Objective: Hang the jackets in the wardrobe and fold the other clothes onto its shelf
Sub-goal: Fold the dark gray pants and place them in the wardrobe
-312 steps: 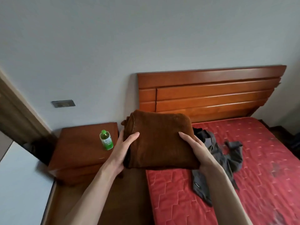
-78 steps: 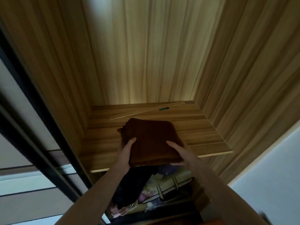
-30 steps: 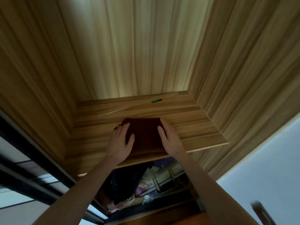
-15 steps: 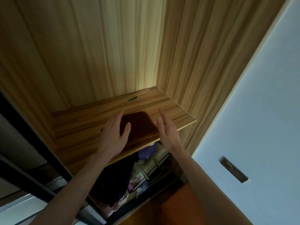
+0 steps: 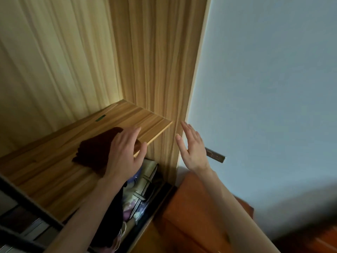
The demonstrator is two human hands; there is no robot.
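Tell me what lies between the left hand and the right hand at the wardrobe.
In the head view, between the left hand and the right hand stands the wardrobe's wooden side panel, with the shelf's front corner just above the gap. Neither hand holds anything.

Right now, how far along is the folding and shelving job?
Done: the folded brown garment lies on the wardrobe shelf. In hand: nothing; the left hand and right hand are both open and empty. Left: no other clothes or jackets to put away are in view, so what remains cannot be judged from here.
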